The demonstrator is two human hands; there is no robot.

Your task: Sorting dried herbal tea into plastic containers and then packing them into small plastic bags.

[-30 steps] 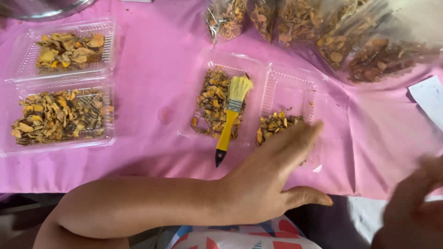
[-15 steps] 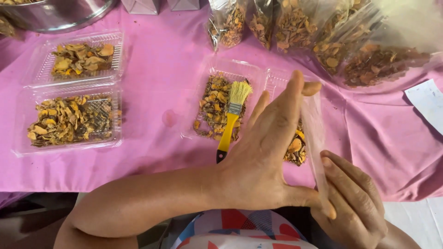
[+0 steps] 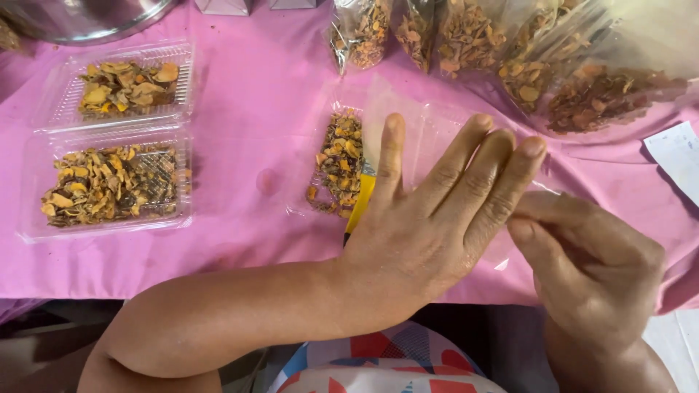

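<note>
My left hand (image 3: 429, 218) lies with fingers spread over a clear hinged plastic container (image 3: 437, 124) on the pink cloth, holding its raised right half, which tilts over the left half. The left half holds dried orange-yellow pieces (image 3: 338, 156). A yellow brush handle (image 3: 360, 204) shows beside my index finger; its bristles are hidden. My right hand (image 3: 590, 269) sits at the lower right, its curled fingertips pinched on the container's near right edge, touching my left fingers.
A second clear hinged container (image 3: 44, 145) with dried pieces in both halves lies at the left. Several clear bags (image 3: 553, 73) of dried pieces line the back. A metal bowl (image 3: 80, 18) stands back left; a white paper (image 3: 677, 156) lies far right.
My left hand lifted the container's right half and is folding it leftward over the brush. My right hand came in from the lower right and took the container's edge.
</note>
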